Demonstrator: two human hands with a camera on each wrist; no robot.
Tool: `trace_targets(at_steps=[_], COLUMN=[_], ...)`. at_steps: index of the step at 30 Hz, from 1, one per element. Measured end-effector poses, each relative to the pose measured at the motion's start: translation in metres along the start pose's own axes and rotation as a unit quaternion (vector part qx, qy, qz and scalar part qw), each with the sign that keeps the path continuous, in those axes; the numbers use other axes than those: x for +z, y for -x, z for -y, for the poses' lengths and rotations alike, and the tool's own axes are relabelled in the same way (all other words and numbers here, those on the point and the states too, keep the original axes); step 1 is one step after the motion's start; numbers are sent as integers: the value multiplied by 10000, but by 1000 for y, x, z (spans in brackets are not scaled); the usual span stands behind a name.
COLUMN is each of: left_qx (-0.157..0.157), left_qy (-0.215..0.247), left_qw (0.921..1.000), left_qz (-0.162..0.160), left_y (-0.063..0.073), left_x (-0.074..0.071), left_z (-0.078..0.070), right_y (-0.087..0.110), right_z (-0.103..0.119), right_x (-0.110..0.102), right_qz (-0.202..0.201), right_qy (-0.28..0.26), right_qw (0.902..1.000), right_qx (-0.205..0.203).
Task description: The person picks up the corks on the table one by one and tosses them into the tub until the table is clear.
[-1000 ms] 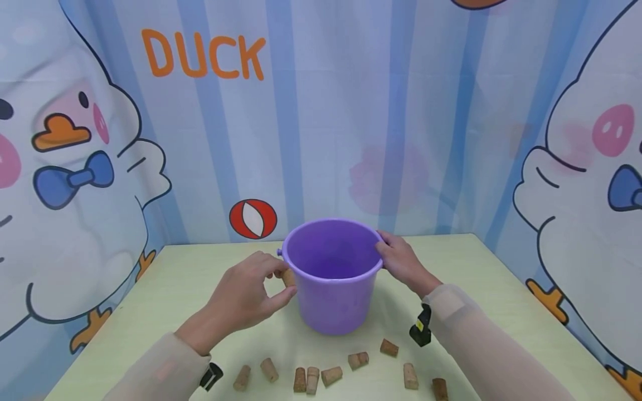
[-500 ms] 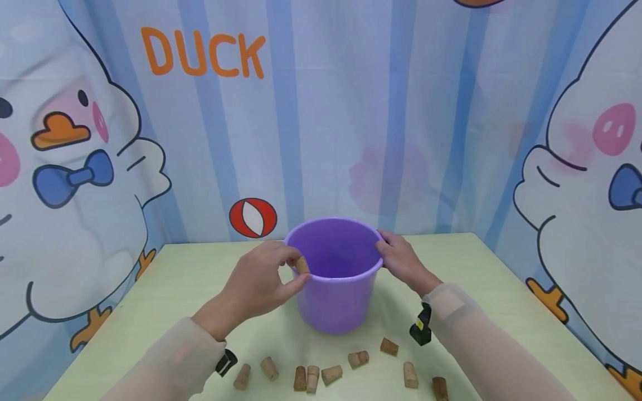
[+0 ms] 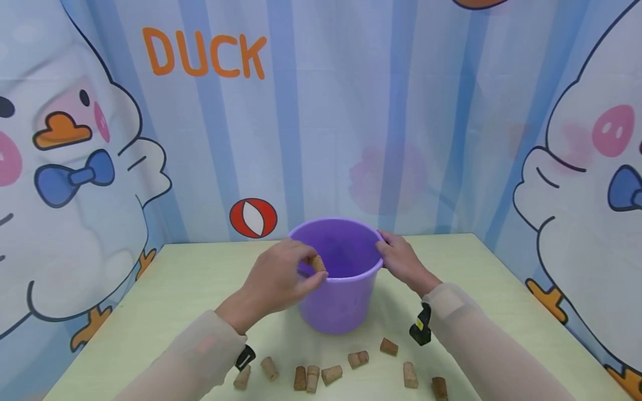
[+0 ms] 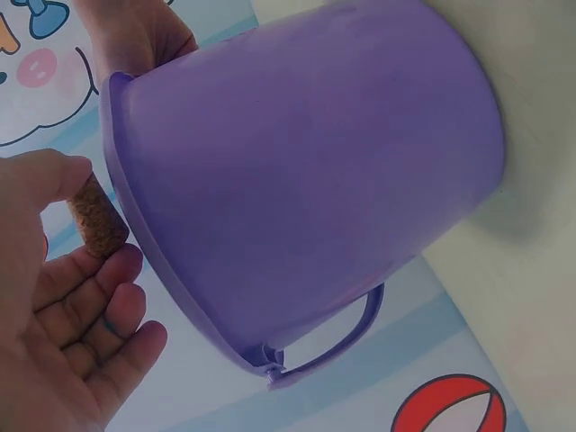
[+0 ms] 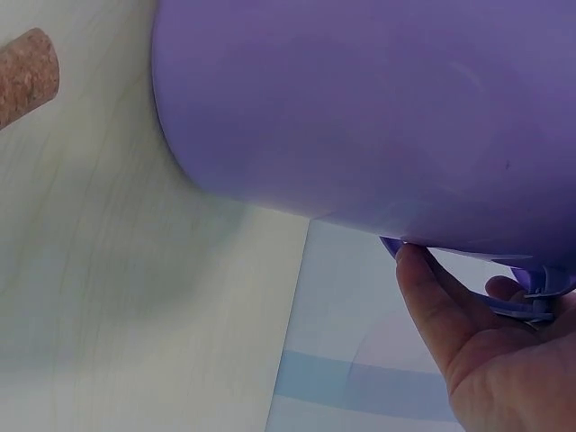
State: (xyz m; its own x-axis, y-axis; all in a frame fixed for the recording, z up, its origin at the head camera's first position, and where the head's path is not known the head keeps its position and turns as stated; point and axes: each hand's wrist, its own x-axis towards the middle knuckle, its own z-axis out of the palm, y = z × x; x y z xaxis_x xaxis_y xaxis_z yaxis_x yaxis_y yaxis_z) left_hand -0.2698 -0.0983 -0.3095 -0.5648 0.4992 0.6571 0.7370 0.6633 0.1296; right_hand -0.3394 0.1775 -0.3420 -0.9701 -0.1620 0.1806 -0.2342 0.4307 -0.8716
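Note:
A purple bucket [image 3: 337, 306] stands upright on the table. My left hand [image 3: 276, 277] pinches a cork [image 3: 317, 263] between thumb and fingers, at the near left part of the bucket's rim. In the left wrist view the cork [image 4: 97, 218] shows beside the rim, the thumb at one end and a fingertip at the other. At the bucket's right side, my right hand [image 3: 403, 262] grips the rim, thumb on the inner side. The right wrist view has that hand [image 5: 504, 351] by the handle joint, fingers against the bucket's outer wall. The bucket's floor is hidden.
Several loose corks, among them a cork [image 3: 331, 375] and a darker cork [image 3: 439, 388], lie scattered along the near part of the pale table [image 3: 200, 278]. Behind the table hangs a blue striped curtain [image 3: 341, 111] with duck prints.
My left hand has moved right with the cork, from outside the bucket's left side to the near left part of its rim. The right hand and bucket have stayed nearly still.

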Motion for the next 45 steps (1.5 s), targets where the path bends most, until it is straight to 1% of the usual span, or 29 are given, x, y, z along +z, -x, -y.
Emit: trace_targets(at_steps=[9, 17, 25, 31, 35, 40, 42, 45], left_qx=[-342, -555, -841, -944, -985, -1183, -1248, -1260], left_qy=[-160, -237, -300, -265, -365, -534, -551, -453], left_qw=[9992, 9977, 9940, 9919, 9900, 9853, 9845, 9860], left_qz=[162, 310, 635, 807, 937, 1108, 1101, 993], left_y=[-9, -19, -26, -28, -28, -28, -27, -26], left_x=[5, 7, 11, 16, 19, 19, 20, 20], left_z=[-3, -5, -4, -5, -5, -6, -6, -5], right_y=[0, 0, 0, 1, 0, 0, 0, 0], right_z=[0, -1, 0, 1, 1, 0, 0, 0], right_x=[0, -1, 0, 0, 0, 0, 0, 0], right_qz=[-21, -19, -28, -1, -12, -9, -5, -26], right_qy=[38, 1, 5, 2, -7, 7, 16, 36], right_qw=[10000, 10000, 10000, 10000, 10000, 10000, 10000, 10000], right_qx=[-15, 3, -11, -14, 4, 17, 17, 24])
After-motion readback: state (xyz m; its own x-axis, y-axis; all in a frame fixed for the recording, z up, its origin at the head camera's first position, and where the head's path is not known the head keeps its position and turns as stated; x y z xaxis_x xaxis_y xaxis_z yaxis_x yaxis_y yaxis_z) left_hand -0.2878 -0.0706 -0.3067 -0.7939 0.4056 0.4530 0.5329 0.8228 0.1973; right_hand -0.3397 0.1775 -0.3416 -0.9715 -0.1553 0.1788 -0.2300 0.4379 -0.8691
